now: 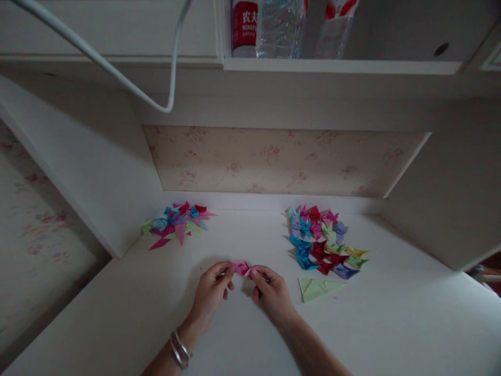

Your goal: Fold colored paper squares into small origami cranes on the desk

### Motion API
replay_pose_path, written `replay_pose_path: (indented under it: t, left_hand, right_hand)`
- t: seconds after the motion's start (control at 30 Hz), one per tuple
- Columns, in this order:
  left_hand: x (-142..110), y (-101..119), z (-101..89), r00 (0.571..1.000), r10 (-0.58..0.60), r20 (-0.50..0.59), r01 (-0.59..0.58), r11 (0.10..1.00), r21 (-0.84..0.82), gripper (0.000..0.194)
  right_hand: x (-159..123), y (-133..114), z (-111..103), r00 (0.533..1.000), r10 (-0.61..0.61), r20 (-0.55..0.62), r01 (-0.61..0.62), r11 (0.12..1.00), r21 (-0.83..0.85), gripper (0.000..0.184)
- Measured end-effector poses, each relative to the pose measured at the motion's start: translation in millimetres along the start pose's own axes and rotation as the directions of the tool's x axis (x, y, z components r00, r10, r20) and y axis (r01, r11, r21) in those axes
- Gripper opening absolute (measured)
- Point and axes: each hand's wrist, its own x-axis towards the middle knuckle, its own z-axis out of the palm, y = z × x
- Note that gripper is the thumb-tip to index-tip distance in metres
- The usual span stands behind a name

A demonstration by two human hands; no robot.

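A small pink folded paper piece [243,268] is stretched between my two hands, just above the white desk. My left hand [212,290] pinches its left end between thumb and fingers. At the opposite end, my right hand [273,293] grips it the same way, thumb on top. The fingertips cover both ends of the paper. To the right of my right hand lies a flat, pale green folded paper triangle [320,289] with crease lines.
Colourful folded papers [180,224] are heaped at the back left. More origami pieces [323,240] sit in rows at the back right. Above, a shelf [340,65] holds plastic bottles [279,28]. A white curved tube [129,86] hangs at upper left. Panels flank the desk [129,308].
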Motion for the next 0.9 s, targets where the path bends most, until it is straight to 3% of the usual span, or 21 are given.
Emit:
replay_pose_path:
  t: [0.43, 0.9]
  left_hand:
    - [-1.9, 1.9, 1.0, 1.000, 0.007, -0.010, -0.007, 1.000, 0.004, 0.042]
    - [-0.8, -3.9, -1.1, 0.992, 0.111, -0.058, -0.106, 0.991, 0.082, 0.037]
  right_hand:
    - [1.4, 2.3, 1.0, 1.000, 0.015, 0.013, -0.016, 0.998, 0.062, 0.032]
    - [2.6, 12.3, -0.1, 0.998, 0.012, 0.063, -0.014, 0.999, 0.041, 0.032]
